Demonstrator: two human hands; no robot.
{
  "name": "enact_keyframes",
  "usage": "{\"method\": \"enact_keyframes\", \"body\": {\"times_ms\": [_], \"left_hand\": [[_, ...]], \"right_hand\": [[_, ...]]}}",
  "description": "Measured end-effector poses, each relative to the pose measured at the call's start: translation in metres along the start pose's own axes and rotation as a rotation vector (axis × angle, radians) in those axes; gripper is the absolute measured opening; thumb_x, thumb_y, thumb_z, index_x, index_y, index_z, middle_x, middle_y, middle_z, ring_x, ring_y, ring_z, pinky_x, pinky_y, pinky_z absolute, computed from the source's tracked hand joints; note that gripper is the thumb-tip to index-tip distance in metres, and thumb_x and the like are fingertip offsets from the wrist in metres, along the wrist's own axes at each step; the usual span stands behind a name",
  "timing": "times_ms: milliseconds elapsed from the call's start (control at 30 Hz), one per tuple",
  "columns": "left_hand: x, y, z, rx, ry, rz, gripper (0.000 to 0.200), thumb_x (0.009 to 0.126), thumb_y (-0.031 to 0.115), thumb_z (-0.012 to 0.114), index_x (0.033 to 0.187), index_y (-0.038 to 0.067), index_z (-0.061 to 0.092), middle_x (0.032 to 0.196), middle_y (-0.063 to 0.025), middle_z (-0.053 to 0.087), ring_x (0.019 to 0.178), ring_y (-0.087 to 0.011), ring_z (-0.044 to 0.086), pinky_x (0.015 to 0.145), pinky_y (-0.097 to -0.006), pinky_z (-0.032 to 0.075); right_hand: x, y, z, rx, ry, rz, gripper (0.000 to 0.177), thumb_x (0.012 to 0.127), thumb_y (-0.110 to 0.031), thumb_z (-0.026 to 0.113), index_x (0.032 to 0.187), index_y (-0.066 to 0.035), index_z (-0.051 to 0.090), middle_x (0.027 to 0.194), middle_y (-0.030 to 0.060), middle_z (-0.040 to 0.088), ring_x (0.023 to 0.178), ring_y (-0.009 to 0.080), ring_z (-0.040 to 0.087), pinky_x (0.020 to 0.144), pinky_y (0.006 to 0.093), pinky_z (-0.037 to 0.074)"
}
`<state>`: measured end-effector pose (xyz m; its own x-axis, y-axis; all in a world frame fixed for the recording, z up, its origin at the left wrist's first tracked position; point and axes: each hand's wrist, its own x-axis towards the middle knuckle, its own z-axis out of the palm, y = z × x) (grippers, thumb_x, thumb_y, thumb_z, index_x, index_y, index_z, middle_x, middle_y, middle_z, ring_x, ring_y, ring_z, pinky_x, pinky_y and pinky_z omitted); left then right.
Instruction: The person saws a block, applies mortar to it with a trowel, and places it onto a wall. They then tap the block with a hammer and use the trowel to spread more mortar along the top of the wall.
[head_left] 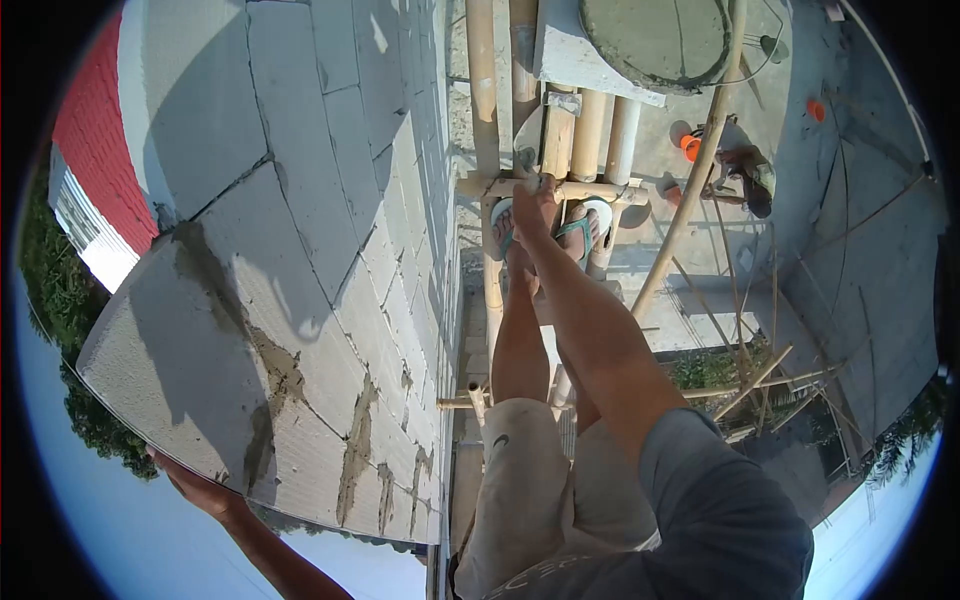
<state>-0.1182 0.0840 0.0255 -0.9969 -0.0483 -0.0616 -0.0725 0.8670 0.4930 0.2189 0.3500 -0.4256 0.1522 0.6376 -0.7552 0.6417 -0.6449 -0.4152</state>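
What seems a trowel (527, 148) is clasped by the right hand (533, 208) above the bamboo scaffold (600, 192), its blade at 12 o'clock from the grip, its long axis lying 12-to-6. Toward 8 o'clock, the wall's end block (160, 350) is touched by the nearer left hand (205, 493); whether fingers are curled cannot be told

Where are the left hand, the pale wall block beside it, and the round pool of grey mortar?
Left hand (203, 492): head view, on the back of the hand.
Pale wall block (185, 350): head view, on its broad face.
Grey mortar (650, 40): head view, on its top surface.
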Motion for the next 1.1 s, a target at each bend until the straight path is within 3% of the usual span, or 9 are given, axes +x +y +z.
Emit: {"method": "enact_keyframes", "body": {"times_ms": [100, 167, 333, 400, 533, 767, 867, 967, 1100], "left_hand": [[-0.02, 0.038, 0.022, 0.078, 0.026, -0.234, 0.086, 0.101, 0.068, 0.04, 0.157, 0.003, 0.035, 0.158, -0.0167, 0.04, 0.137, -0.0327, 0.047, 0.113, -0.0441, 0.04], [-0.016, 0.027, 0.023, 0.007, 0.023, -0.14, 0.082, 0.1, 0.066, 0.046, 0.15, 0.001, 0.046, 0.149, -0.0228, 0.049, 0.128, -0.0368, 0.055, 0.105, -0.047, 0.046], [-0.011, 0.008, 0.032, -0.013, 0.004, -0.037, 0.085, 0.097, 0.073, 0.045, 0.145, 0.003, 0.054, 0.141, -0.0221, 0.058, 0.122, -0.0359, 0.06, 0.1, -0.045, 0.049], [-0.01, 0.01, 0.038, 0.0, -0.006, -0.074, 0.083, 0.097, 0.073, 0.044, 0.143, 0.005, 0.057, 0.137, -0.0213, 0.061, 0.12, -0.0355, 0.061, 0.099, -0.0453, 0.049], [-0.017, 0.031, 0.038, 0.05, -0.028, -0.124, 0.076, 0.098, 0.071, 0.041, 0.138, 0.01, 0.064, 0.127, -0.0193, 0.068, 0.113, -0.0346, 0.065, 0.096, -0.046, 0.051], [-0.011, 0.016, 0.031, 0.095, -0.05, -0.14, 0.077, 0.099, 0.07, 0.042, 0.142, 0.008, 0.059, 0.135, -0.0225, 0.062, 0.115, -0.035, 0.064, 0.095, -0.0461, 0.051], [-0.018, 0.023, 0.033, -0.022, -0.032, -0.174, 0.079, 0.099, 0.072, 0.042, 0.144, 0.009, 0.057, 0.135, -0.0211, 0.061, 0.116, -0.0346, 0.062, 0.095, -0.0463, 0.051], [-0.017, 0.017, 0.033, 0.069, 0.005, -0.183, 0.079, 0.099, 0.072, 0.042, 0.143, 0.009, 0.058, 0.134, -0.0187, 0.062, 0.116, -0.034, 0.062, 0.095, -0.0463, 0.05], [-0.013, 0.012, 0.032, 0.023, -0.014, -0.198, 0.077, 0.099, 0.071, 0.042, 0.141, 0.009, 0.06, 0.134, -0.0191, 0.063, 0.116, -0.0341, 0.063, 0.096, -0.0466, 0.05]], "right_hand": [[-0.004, 0.009, -0.032, -0.015, -0.222, -0.175, 0.042, 0.088, -0.034, 0.06, 0.119, -0.006, 0.058, 0.106, 0.0279, 0.069, 0.1, 0.0452, 0.067, 0.087, 0.0526, 0.051], [-0.024, -0.015, -0.075, -0.005, -0.356, -0.215, 0.039, 0.089, -0.035, 0.061, 0.117, -0.008, 0.059, 0.107, 0.028, 0.069, 0.101, 0.0439, 0.068, 0.086, 0.0523, 0.051], [-0.078, -0.1, -0.184, -0.149, -0.141, -0.459, 0.046, 0.094, -0.046, 0.06, 0.128, -0.015, 0.054, 0.106, 0.0239, 0.071, 0.101, 0.045, 0.067, 0.085, 0.0529, 0.052], [-0.09, -0.154, -0.222, -0.493, -0.023, -0.162, 0.051, 0.096, -0.053, 0.054, 0.13, -0.016, 0.052, 0.11, 0.0236, 0.07, 0.106, 0.0449, 0.067, 0.085, 0.054, 0.052], [-0.026, -0.168, -0.254, -0.563, 0.211, -0.189, 0.05, 0.098, -0.051, 0.045, 0.134, -0.017, 0.05, 0.117, 0.0227, 0.069, 0.111, 0.0429, 0.066, 0.092, 0.0543, 0.051], [0.055, -0.229, -0.21, -0.631, 0.366, -0.245, 0.045, 0.094, -0.043, 0.051, 0.13, -0.015, 0.055, 0.112, 0.0197, 0.072, 0.107, 0.0399, 0.068, 0.093, 0.0506, 0.051], [0.074, -0.24, -0.179, -0.137, 0.143, -0.186, 0.04, 0.092, -0.04, 0.061, 0.119, -0.011, 0.06, 0.091, 0.0151, 0.071, 0.083, 0.0335, 0.072, 0.074, 0.0473, 0.055], [0.053, -0.239, -0.178, 0.529, -0.06, -0.04, 0.033, 0.088, -0.036, 0.074, 0.099, -0.009, 0.058, 0.07, 0.0023, 0.052, 0.052, 0.0127, 0.052, 0.043, 0.0346, 0.042], [0.046, -0.173, -0.171, 0.362, 0.155, -0.201, 0.033, 0.086, -0.031, 0.079, 0.093, -0.008, 0.057, 0.063, 0.0022, 0.055, 0.045, 0.016, 0.051, 0.04, 0.0329, 0.041]]}}
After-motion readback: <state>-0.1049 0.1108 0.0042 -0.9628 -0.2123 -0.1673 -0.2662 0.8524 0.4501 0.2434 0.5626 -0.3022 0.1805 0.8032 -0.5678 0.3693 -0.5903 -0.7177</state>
